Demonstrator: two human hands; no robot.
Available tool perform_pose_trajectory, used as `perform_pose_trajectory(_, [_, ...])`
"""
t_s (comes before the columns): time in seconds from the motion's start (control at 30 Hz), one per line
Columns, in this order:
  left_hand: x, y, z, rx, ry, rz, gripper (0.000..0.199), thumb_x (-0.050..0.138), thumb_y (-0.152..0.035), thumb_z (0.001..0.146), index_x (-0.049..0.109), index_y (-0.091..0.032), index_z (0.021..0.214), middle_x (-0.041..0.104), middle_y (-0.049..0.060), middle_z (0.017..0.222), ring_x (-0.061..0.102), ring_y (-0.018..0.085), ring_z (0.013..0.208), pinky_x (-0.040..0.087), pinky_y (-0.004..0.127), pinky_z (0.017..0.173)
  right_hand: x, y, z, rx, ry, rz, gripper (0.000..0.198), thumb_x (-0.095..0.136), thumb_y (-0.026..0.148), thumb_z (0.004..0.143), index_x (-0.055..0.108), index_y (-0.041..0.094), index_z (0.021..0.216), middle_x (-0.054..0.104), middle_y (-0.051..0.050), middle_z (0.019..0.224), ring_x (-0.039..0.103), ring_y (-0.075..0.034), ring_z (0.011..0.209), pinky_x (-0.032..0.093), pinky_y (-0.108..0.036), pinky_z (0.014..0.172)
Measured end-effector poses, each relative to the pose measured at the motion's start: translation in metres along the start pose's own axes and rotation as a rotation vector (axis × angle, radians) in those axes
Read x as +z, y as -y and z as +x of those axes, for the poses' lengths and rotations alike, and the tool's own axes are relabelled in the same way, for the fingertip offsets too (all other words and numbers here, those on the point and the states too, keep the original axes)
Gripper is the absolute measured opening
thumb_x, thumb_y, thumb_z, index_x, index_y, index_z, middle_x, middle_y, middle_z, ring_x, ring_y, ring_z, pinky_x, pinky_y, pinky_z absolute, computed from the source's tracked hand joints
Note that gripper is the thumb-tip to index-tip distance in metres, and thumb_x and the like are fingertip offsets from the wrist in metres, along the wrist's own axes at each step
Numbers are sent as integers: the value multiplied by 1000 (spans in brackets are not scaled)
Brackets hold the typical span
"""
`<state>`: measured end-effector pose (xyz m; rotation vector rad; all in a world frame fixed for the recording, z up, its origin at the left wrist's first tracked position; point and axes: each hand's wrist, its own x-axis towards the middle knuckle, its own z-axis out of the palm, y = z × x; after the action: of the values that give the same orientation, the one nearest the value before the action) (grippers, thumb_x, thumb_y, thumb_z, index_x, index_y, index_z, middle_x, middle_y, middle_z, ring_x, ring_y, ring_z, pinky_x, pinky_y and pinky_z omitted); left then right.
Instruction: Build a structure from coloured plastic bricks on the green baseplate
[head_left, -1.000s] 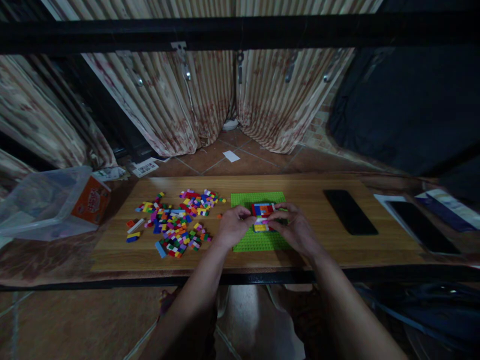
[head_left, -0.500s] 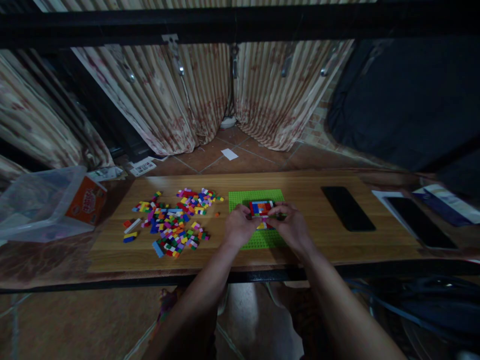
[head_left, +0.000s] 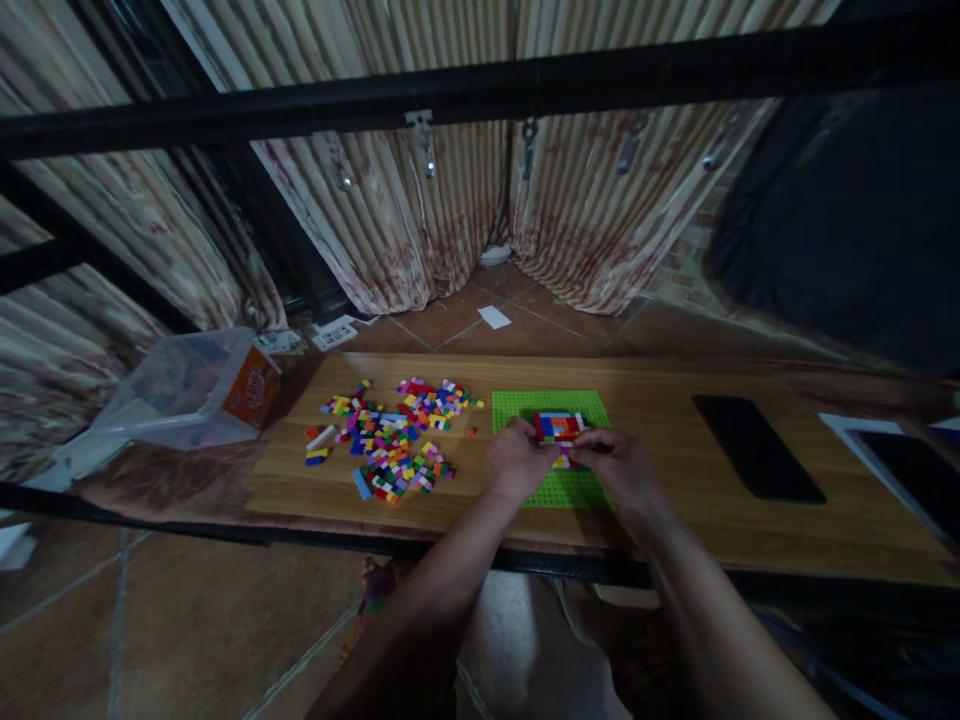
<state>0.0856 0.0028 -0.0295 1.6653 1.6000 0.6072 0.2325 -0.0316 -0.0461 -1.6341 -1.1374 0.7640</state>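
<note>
A small build of toy bricks (head_left: 559,426) in red, blue, orange and white is over the green studded baseplate (head_left: 551,398). My left hand (head_left: 519,458) is closed at the build's left and lower edge, its fingertips on the bricks. At the lower right edge, my right hand (head_left: 616,462) is closed too, thumb and fingers pinched against the build. Yellow and pink bricks show between the hands, just below the build. The fingers partly hide its lower edge, and whether the build touches the baseplate is unclear.
Loose bricks (head_left: 397,455) in many colours are spread left of the baseplate on the wooden board (head_left: 465,520). A clear plastic bin (head_left: 180,385) with an orange label stands at the far left. A black phone-like slab (head_left: 757,447) lies at the right, with another dark slab (head_left: 911,480) beyond.
The camera view has turned left, so everything sits further right in the picture. Both hands stay at the brick build, with only slight finger movement.
</note>
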Motion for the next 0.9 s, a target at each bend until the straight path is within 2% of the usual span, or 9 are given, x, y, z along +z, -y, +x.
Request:
perform_pose_trajectory(0.1, [-5, 0, -1, 46, 29, -36, 32, 67, -37, 70, 61, -18, 94, 69, 3, 81, 64, 16, 73, 46, 26, 63, -2, -1, 0, 24, 7, -63, 19, 70, 36, 60, 70, 20, 70, 70, -3, 75, 62, -22, 72, 46, -35, 70])
perform_pose_trajectory(0.23, [-27, 9, 6, 161, 38, -64, 20, 61, -30, 75, 65, -17, 91, 70, 3, 84, 64, 15, 75, 48, 25, 67, -6, -4, 1, -48, 18, -203, 21, 68, 40, 62, 71, 21, 71, 71, -5, 80, 64, -25, 79, 46, -38, 74])
perform_pose_trajectory(0.3, [-43, 17, 13, 185, -38, -17, 16, 57, -23, 77, 66, -17, 90, 71, 3, 86, 64, 15, 77, 48, 25, 71, -7, -3, 1, -72, 2, -264, 22, 66, 42, 64, 71, 22, 72, 71, -5, 84, 64, -25, 82, 46, -39, 76])
perform_pose_trajectory(0.43, [-74, 35, 29, 117, -288, 159, 23, 52, -16, 79, 66, -18, 97, 70, 6, 95, 64, 18, 88, 48, 28, 80, -7, 1, 1, -131, -66, -349, 24, 61, 44, 69, 71, 23, 74, 70, -6, 87, 64, -25, 83, 47, -38, 76])
perform_pose_trajectory(0.5, [-82, 42, 38, 151, -403, 284, 28, 51, -16, 79, 64, -17, 104, 68, 9, 104, 60, 21, 100, 44, 32, 91, -6, 5, 1, -152, -74, -381, 26, 58, 45, 71, 71, 23, 76, 70, -6, 88, 63, -25, 84, 47, -38, 76])
perform_pose_trajectory(0.57, [-85, 45, 47, 223, -447, 393, 34, 52, -20, 81, 61, -16, 113, 63, 11, 114, 54, 24, 110, 38, 36, 99, -4, 8, 0, -157, -78, -409, 28, 56, 46, 73, 70, 22, 77, 69, -7, 91, 63, -25, 86, 47, -38, 78])
perform_pose_trajectory(0.7, [-82, 47, 63, 288, -398, 523, 45, 54, -30, 82, 54, -15, 124, 56, 12, 127, 47, 27, 118, 33, 43, 103, -2, 11, 0, -166, -82, -435, 31, 53, 47, 75, 69, 21, 79, 68, -8, 95, 62, -25, 89, 47, -38, 80])
perform_pose_trajectory(0.9, [-83, 45, 62, 209, -263, 606, 30, 51, -25, 81, 66, -16, 105, 65, 13, 109, 57, 26, 106, 40, 39, 96, -4, 10, 3, -166, -59, -466, 30, 52, 47, 76, 69, 22, 81, 67, -7, 98, 62, -24, 89, 46, -37, 80])
